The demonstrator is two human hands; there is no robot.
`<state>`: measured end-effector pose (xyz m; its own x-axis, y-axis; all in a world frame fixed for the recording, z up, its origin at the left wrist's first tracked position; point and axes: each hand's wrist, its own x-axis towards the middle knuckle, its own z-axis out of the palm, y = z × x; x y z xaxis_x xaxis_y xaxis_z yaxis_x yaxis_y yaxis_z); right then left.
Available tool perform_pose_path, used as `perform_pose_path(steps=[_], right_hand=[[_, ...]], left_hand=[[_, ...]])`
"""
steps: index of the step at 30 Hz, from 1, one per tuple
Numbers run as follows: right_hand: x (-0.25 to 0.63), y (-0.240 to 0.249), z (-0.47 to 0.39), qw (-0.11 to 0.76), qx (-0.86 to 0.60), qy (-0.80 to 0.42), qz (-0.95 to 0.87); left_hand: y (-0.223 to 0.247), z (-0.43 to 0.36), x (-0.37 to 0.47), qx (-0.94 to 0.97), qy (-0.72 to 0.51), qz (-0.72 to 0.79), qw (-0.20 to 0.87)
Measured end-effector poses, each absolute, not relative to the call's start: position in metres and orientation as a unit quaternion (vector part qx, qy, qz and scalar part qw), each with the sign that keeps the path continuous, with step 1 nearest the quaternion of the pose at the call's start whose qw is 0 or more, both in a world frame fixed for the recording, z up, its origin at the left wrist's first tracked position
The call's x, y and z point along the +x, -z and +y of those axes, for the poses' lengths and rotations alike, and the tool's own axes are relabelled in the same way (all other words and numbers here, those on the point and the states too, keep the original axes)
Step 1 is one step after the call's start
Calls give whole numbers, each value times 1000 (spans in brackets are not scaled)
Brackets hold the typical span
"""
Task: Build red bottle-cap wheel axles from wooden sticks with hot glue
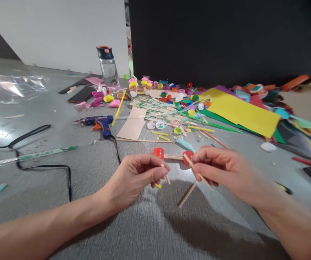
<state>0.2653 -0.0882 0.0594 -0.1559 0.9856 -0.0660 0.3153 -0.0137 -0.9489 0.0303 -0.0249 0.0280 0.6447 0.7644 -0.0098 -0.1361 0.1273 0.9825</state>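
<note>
My left hand (144, 171) pinches a short piece of wooden stick (167, 177) between thumb and fingertips, above the grey table. In my right hand (217, 166) is a longer wooden stick (205, 182), held slantwise with its upper end in front of a red bottle cap (187, 157). A second red bottle cap (158, 153) stands just behind my left fingers, and pale wooden sticks (173, 156) run between the two caps. Below my right hand lies another wooden stick (187, 195) on the table. A yellow bit (158, 186) shows beneath my left fingers.
A blue glue gun (105, 124) with a black cord (69, 180) lies at left. Behind are a cardboard piece (132, 123), a pile of wrapped sticks (155, 106), coloured caps (169, 97), yellow paper (242, 110) and a water bottle (109, 68). A plastic bag (12, 88) lies far left.
</note>
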Motion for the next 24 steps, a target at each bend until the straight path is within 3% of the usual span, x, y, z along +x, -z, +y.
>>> perform_pose_path(steps=[7,19,24], right_hand=[[236,-56,-101,350,-542,-435,-628],[228,-48,-105,322,-532,-335,-708],[230,-54,-106,278,-549,-364,-699]], left_hand=[[-31,-29,33,502,-301,258,769],[-33,-34,33,511,-301,257,763],[-36,-35,31,513,-316,253,756]])
